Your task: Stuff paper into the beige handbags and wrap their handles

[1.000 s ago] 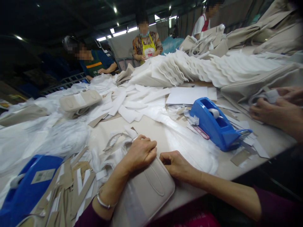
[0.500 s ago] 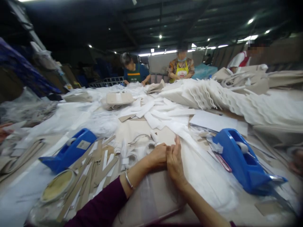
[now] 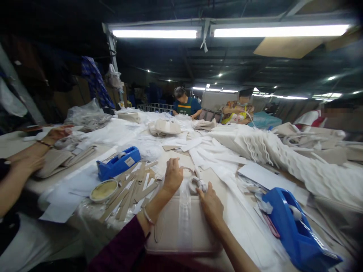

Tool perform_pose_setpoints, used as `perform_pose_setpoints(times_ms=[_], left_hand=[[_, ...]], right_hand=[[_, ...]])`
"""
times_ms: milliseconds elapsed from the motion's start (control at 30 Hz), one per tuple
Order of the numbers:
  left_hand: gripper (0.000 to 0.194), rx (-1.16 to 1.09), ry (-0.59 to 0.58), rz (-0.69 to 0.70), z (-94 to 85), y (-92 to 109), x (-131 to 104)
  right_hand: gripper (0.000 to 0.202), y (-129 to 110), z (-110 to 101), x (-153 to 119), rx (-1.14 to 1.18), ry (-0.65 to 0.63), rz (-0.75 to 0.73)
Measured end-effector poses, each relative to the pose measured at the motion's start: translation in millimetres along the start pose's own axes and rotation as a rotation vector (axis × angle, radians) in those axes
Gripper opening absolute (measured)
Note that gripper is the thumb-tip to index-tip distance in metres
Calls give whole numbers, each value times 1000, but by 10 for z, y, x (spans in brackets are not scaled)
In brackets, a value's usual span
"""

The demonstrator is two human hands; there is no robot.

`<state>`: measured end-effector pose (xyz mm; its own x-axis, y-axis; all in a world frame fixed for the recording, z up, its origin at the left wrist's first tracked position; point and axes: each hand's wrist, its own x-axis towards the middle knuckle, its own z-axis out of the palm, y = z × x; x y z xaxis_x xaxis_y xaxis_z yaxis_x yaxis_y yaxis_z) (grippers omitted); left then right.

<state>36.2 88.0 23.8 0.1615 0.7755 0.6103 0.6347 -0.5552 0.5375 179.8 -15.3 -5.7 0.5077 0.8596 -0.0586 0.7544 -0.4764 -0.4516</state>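
A beige bag point(image 3: 167, 230) lies flat in front of me, with a shiny pale strip point(image 3: 185, 219) down its middle and a thin cord loop at its left side. My left hand point(image 3: 173, 175) is raised above the bag's far left edge, fingers curled together; whatever they may hold is hidden. At the far right edge, my right hand point(image 3: 211, 206) rests low with thumb and forefinger apart. Its thumb tip is at a white-wrapped loop point(image 3: 195, 183), apparently a handle, lying at the bag's far edge.
Blue tape dispensers point(image 3: 120, 162) stand left and right. A round tin point(image 3: 104, 190) and card strips point(image 3: 132, 198) lie left. White foam sheets point(image 3: 255, 143) spread right, with paper point(image 3: 266, 175) nearby. A co-worker's arms point(image 3: 27, 162) reach in at left; other people stand across the table.
My hands, together at the bag's far edge before, are now apart: the left up and to the left, the right lower beside the wrapped loop. The view has turned left and tilted upward.
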Motion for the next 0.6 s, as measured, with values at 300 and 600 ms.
perform_pose_setpoints(times_ms=[300, 600], left_hand=[[54, 172, -343, -420, -582, -382, -1099], [61, -49, -481, -499, -426, -25, -966]], right_hand=[[69, 46, -25, -7, -11, -50, -7], [70, 722, -78, -34, -84, -33, -63]])
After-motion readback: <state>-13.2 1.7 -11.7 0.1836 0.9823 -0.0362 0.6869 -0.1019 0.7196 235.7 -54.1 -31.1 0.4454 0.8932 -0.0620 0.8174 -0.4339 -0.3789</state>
